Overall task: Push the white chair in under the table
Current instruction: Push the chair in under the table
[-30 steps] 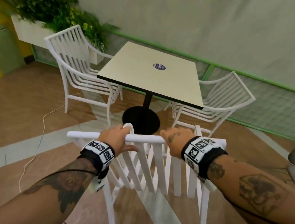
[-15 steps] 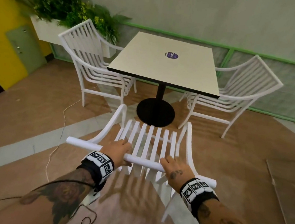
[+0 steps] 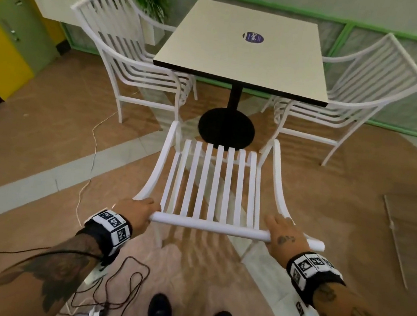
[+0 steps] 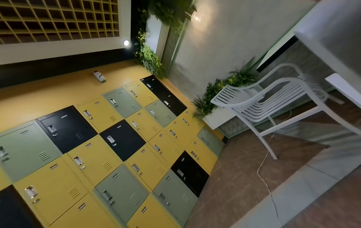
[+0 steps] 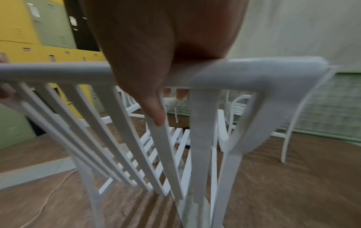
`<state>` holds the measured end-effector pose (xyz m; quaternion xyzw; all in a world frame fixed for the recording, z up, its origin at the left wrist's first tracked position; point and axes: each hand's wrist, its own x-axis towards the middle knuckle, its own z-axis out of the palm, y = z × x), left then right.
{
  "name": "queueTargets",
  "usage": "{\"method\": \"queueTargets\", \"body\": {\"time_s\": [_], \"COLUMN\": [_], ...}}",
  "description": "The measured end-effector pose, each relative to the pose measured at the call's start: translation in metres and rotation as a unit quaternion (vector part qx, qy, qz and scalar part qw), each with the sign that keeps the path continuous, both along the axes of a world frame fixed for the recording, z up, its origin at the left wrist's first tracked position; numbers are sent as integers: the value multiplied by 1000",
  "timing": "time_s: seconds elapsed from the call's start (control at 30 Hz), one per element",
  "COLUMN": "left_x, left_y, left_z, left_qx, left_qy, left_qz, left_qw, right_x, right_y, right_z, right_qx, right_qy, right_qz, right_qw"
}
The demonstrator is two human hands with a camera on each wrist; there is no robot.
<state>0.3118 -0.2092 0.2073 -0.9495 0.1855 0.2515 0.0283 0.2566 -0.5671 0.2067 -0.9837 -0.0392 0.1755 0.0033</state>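
The white slatted chair (image 3: 212, 181) stands right in front of me, its back towards me and its seat facing the square cream table (image 3: 243, 47). The seat's front edge is close to the table's black round base (image 3: 226, 128). My left hand (image 3: 141, 211) grips the left end of the chair's top rail (image 3: 210, 227). My right hand (image 3: 283, 235) grips the rail near its right end. In the right wrist view the right hand (image 5: 156, 61) wraps over the rail (image 5: 58, 71), thumb (image 5: 154, 111) lying on a back slat. The left wrist view does not show the left hand.
Two more white chairs flank the table, one left (image 3: 126, 52) and one right (image 3: 367, 79). A white cable (image 3: 90, 157) and dark cables (image 3: 115, 285) lie on the floor at my left. A thin rod (image 3: 395, 239) lies right. Lockers (image 4: 97, 138) line the left wall.
The chair has rolled forward towards the table and now faces it squarely. Both hands have slid outwards along the top rail towards its ends.
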Motion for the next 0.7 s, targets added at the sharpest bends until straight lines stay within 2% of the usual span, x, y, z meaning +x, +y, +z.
{"method": "queueTargets", "body": {"time_s": [0.13,0.4,0.5,0.7], "left_x": [18,96,132,206], "left_y": [9,16,14,5], "left_z": [-3,-12,-15,-19], "left_qx": [7,28,31,17], "left_qy": [32,10,1,-17], "left_qz": [-1,36,28,69], "left_qw": [999,999,999,997], "right_x": [9,63,95,174], "right_y": [11,26,22,9], "right_z": [20,11,5,1], "right_qx": [-53,-110,-100,-78], "right_qy": [55,47,42,26], "right_qz": [15,-38,-65,-78], "right_qw": [997,992,992,994]}}
